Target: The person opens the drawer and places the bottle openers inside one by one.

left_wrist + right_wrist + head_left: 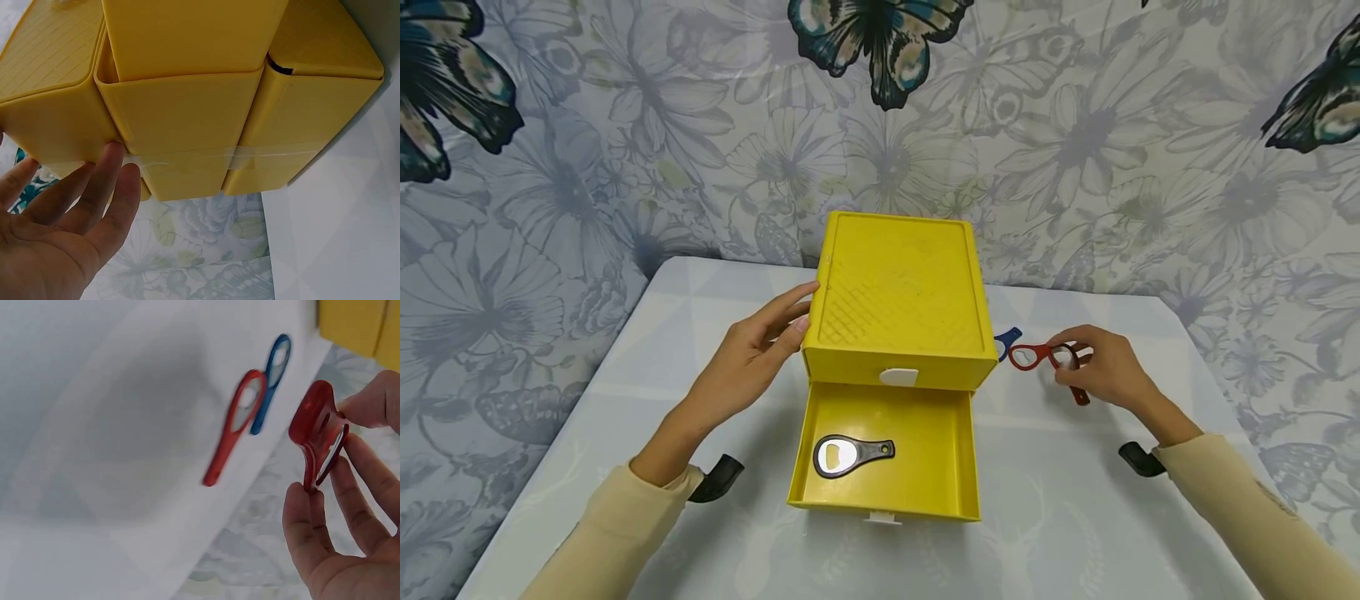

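A yellow drawer unit (902, 287) stands on the table, its lower drawer (925, 475) pulled out. A black-rimmed bottle opener (872, 451) lies inside that drawer. My left hand (748, 358) rests its fingertips against the unit's left side; in the left wrist view the fingers look fairly straight. To the right of the unit, my right hand (1101, 367) pinches a red bottle opener (312, 419) by its rounded end, raised off the table. Beyond it on the table lie another red bottle opener (220, 453) and a blue bottle opener (270, 394), close together.
The white table (722, 550) runs back to a wall (1075, 192) with a flower and butterfly pattern. A white pull tab (898, 377) marks the closed upper drawer. Clear tape (250, 156) crosses the unit's side.
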Demonstrator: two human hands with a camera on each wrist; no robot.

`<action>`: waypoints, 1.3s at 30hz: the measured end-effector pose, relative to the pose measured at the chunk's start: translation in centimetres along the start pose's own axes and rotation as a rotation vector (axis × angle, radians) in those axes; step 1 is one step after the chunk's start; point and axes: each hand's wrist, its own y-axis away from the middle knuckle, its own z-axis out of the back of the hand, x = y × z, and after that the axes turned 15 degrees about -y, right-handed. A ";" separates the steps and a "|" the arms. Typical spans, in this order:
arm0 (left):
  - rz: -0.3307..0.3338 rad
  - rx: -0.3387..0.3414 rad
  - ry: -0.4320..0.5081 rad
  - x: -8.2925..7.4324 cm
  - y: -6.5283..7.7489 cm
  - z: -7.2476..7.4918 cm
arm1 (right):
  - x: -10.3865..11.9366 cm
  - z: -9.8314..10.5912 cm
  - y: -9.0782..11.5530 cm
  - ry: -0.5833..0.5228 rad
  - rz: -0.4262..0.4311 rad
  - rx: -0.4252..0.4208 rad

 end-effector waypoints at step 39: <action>0.033 0.004 -0.030 -2.9 0.7 1.0 | 16.9 -1.2 7.0 -0.021 0.597 0.297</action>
